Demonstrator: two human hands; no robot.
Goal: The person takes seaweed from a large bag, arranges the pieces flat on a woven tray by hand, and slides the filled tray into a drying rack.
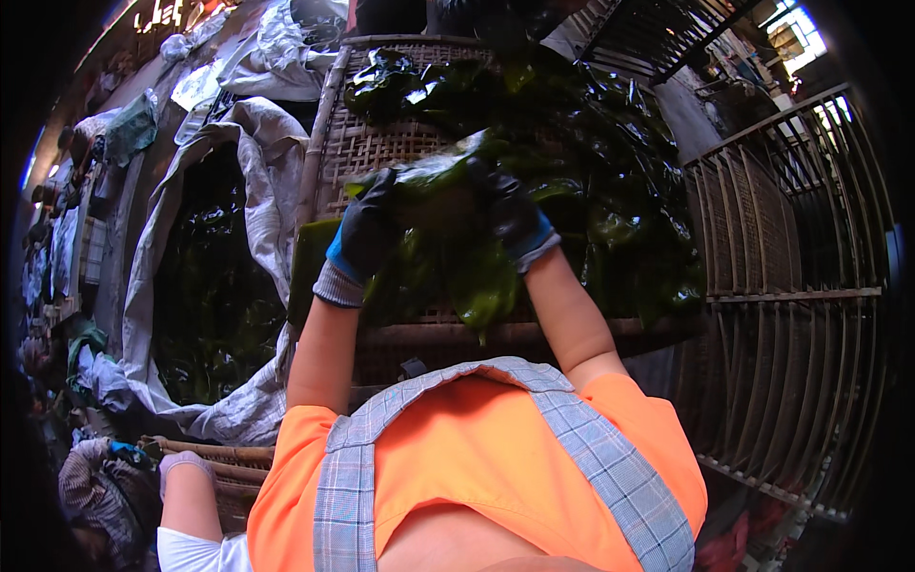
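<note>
My left hand (367, 227), in a dark glove with a blue and grey cuff, is closed on the left edge of a wet, glossy green leaf (434, 191). My right hand (515, 214), gloved the same way, grips its right side. Stretched between both hands, the leaf hangs over a woven bamboo tray (329, 157). More dark green leaves (620, 210) cover much of the tray's middle and right side. Some green pieces also dangle below my hands, toward the near rim. My fingertips are partly hidden by the leaf.
On the left stands an open white sack (148, 286) holding dark wet leaves. Slatted bamboo racks (782, 315) rise along the right. Another person's arm (191, 510) reaches in at the lower left, near a bamboo edge (238, 467). Crumpled white sacking (276, 57) lies at the back left.
</note>
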